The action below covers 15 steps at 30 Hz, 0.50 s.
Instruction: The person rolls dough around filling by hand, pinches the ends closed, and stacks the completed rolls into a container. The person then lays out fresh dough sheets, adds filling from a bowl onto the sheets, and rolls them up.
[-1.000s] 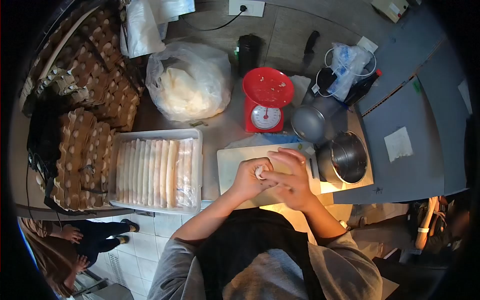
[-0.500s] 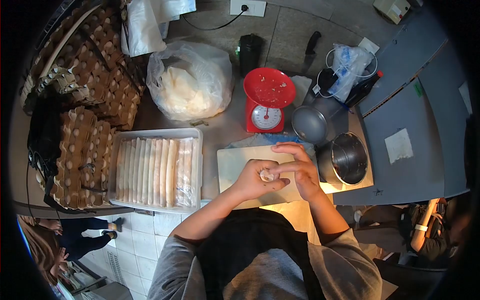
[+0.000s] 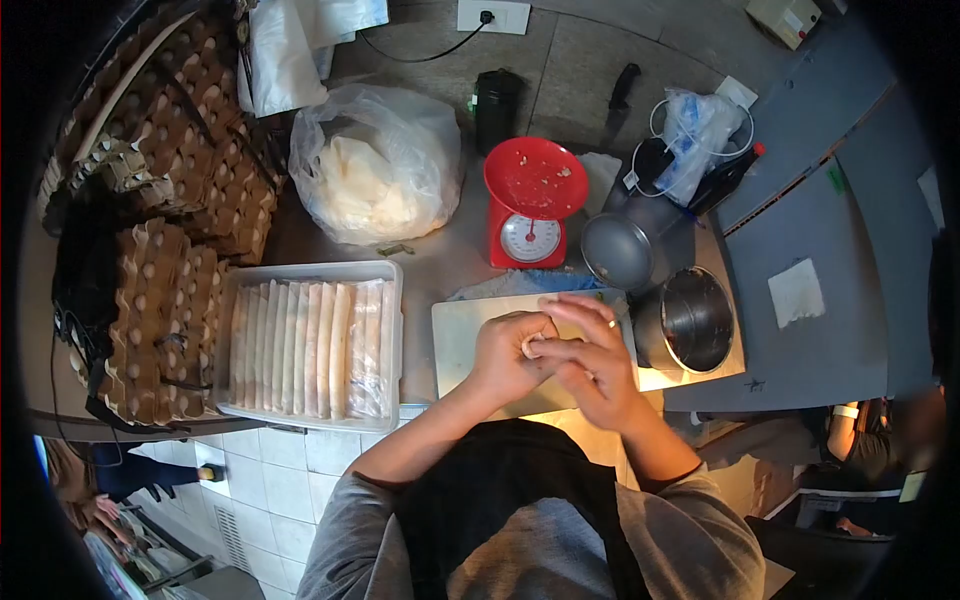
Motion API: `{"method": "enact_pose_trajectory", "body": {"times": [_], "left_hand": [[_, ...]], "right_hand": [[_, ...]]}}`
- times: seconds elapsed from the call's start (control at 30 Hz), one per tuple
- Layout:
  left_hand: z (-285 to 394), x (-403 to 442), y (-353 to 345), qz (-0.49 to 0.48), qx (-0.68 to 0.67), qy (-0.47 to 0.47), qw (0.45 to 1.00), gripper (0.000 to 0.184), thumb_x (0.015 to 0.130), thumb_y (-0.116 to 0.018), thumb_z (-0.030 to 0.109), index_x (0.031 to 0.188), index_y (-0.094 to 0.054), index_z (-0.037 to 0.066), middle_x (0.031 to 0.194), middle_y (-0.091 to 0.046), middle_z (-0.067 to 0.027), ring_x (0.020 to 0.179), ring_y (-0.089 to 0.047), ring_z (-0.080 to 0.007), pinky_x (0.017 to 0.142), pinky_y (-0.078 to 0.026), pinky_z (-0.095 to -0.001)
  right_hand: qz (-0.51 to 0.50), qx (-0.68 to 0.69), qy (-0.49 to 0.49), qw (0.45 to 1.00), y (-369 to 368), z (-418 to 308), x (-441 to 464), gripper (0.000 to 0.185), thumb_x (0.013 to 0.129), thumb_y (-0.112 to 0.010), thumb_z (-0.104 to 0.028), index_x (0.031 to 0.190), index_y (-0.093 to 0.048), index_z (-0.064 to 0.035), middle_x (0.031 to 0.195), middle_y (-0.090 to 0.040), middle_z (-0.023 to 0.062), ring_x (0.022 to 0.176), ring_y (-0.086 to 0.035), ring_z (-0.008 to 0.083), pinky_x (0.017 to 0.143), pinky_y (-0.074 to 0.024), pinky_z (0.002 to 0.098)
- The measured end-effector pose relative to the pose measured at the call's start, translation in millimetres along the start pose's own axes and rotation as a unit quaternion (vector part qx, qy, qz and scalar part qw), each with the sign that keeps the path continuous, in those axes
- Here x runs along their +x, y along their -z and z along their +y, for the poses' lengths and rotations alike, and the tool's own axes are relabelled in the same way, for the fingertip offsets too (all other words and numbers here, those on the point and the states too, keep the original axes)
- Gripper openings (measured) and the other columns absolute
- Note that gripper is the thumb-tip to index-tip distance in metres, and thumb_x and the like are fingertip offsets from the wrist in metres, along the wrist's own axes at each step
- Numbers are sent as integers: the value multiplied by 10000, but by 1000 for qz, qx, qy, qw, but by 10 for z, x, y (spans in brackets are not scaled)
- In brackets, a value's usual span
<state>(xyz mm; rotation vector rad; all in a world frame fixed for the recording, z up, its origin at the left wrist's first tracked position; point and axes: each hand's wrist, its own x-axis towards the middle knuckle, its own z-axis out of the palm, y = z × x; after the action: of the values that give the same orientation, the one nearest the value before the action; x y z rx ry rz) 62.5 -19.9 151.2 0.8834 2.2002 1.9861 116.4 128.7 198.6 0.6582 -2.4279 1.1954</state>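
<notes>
My left hand [image 3: 508, 352] is curled in a loose fist around a small pale lump [image 3: 531, 346], which peeks out at the top between thumb and index finger. Its exact kind I cannot make out. My right hand [image 3: 597, 368] has its fingers stretched and apart, with a ring on one, and a fingertip reaches the lump. Both hands are above a pale cutting board [image 3: 458, 335]. Behind the board lies a blue cloth [image 3: 545, 283], and beyond it stands a red kitchen scale [image 3: 530, 215] with crumbs on its pan.
To the left, a plastic bin [image 3: 395, 340] holds a row of wrapped pale rolls. Further off are a plastic bag [image 3: 375, 165] of pale sheets and stacked egg trays [image 3: 150, 320]. A metal pot [image 3: 695, 320] and a grey bowl [image 3: 617, 250] stand right. Other people are at both sides.
My right hand has moved closer over my left, its fingers now covering more of the lump. People at both sides have shifted.
</notes>
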Motion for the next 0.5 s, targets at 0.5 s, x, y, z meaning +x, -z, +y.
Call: {"method": "enact_pose_trajectory", "body": {"times": [0.5], "left_hand": [[-64, 37, -75, 146, 33, -80, 986, 246, 753, -765, 153, 631, -566, 76, 595, -578, -36, 513, -547, -195, 512, -435, -323]], "right_hand": [[11, 214, -93, 972, -52, 233, -77, 374, 837, -682, -217, 1179, -641, -71, 1444, -451, 171, 1322, -423, 304, 1105, -294, 429]]}}
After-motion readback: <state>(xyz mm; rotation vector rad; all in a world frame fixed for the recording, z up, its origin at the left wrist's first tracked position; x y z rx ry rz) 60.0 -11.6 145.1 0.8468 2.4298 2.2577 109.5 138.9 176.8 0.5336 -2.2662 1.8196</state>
